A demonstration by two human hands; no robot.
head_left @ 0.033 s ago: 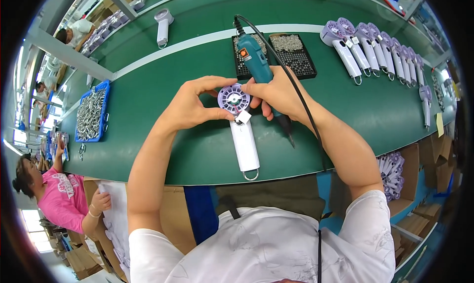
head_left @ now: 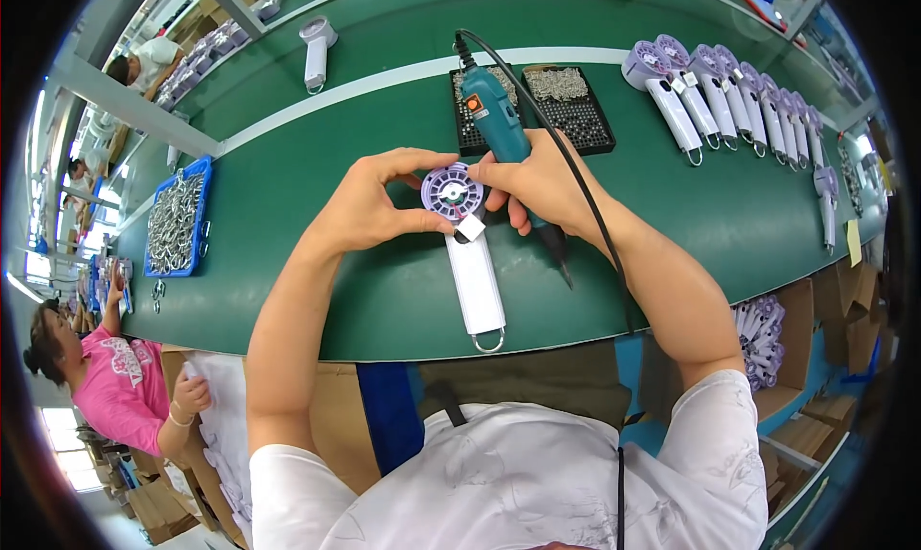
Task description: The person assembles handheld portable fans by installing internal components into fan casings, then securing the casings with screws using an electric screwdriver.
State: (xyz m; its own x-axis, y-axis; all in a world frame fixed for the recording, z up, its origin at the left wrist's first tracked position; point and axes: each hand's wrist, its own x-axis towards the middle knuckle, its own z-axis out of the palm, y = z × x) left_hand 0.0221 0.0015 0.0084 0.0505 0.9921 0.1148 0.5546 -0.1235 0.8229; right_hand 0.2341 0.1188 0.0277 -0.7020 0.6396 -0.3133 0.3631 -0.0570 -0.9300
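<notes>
A handheld fan with a round purple head and white handle [head_left: 475, 286] lies on the green bench, a metal loop at its near end. My left hand [head_left: 369, 204] grips the left of the fan head, thumb below and fingers above. A small white square piece [head_left: 469, 227] sits where head and handle join. In my right hand [head_left: 542, 180] is a teal electric screwdriver [head_left: 494, 118], its dark tip slanting down to the right of the fan, off the handle. My right thumb and fingertips also touch the right of the fan head.
Black trays [head_left: 580, 128] of small screws lie beyond my hands. A blue basket [head_left: 203, 214] of metal loops stands left. Similar fans [head_left: 715, 99] line the right, and one fan [head_left: 316, 56] lies far left. The screwdriver's cord [head_left: 604, 224] crosses my right forearm. A co-worker in pink [head_left: 120, 382] is at left.
My hands hold almost the same pose; the fan has shifted very slightly left. The co-worker's near hand has moved a little left.
</notes>
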